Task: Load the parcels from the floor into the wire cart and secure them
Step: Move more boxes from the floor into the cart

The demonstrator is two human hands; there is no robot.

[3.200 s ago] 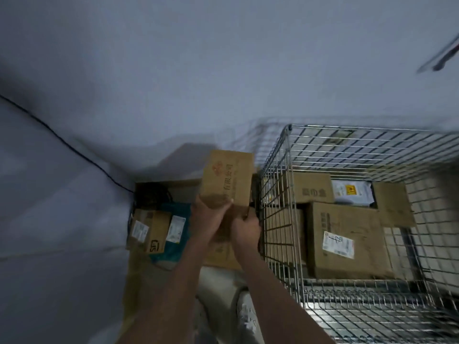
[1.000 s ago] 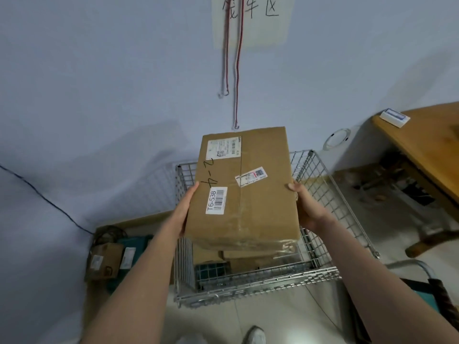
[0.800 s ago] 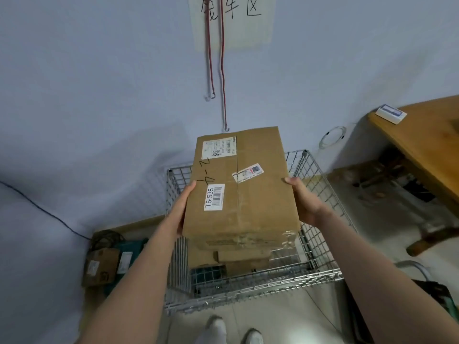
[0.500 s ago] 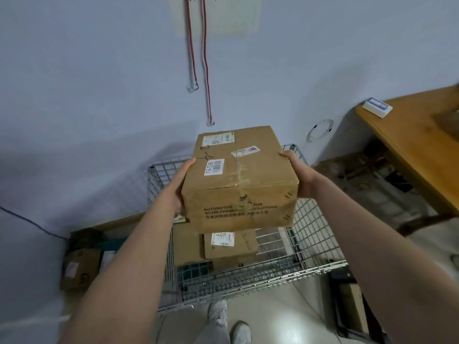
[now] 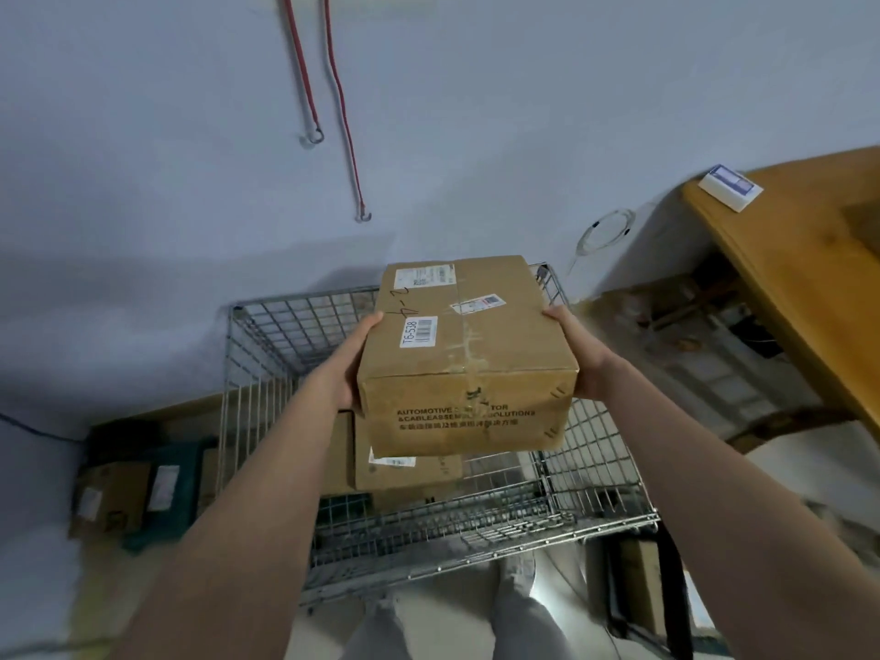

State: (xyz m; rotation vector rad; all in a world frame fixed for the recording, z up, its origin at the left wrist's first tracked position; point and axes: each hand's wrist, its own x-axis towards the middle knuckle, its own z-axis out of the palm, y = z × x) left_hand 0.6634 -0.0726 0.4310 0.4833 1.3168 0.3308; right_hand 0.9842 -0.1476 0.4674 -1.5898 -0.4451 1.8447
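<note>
Head view. A cardboard parcel (image 5: 466, 354) is carried above the wire cart (image 5: 266, 373), clamped between the left hand (image 5: 352, 364) on its left side face and the right hand (image 5: 578, 357) on its right side face. The fingers (image 5: 369, 326) of each hand lie extended along the side faces, pressing inward rather than curling over an edge; the thumbs and fingertips under the carton are hidden. A two-sided clamp of this kind probably suits a carton too wide for one hand, and it keeps the labelled top face up and level for a straight descent.

The parcel's long axis runs near to far, away from the person toward the wall (image 5: 143, 183). Its short end face, printed with black lettering, points toward the person; the end bearing the white shipping label (image 5: 424, 277) points toward the wall. The barcode sticker (image 5: 418, 332) reads along this same axis.

Below the carried carton, loaded boxes (image 5: 405, 473) already lie in the cart, so the carton is likely to be set on top of them. More parcels on the floor (image 5: 109, 497) wait at the far left, beside the cart. Two red hooked cords (image 5: 343, 107) hang on the wall, plausibly for the securing step. A wooden worktop (image 5: 800, 259) stands at right.
</note>
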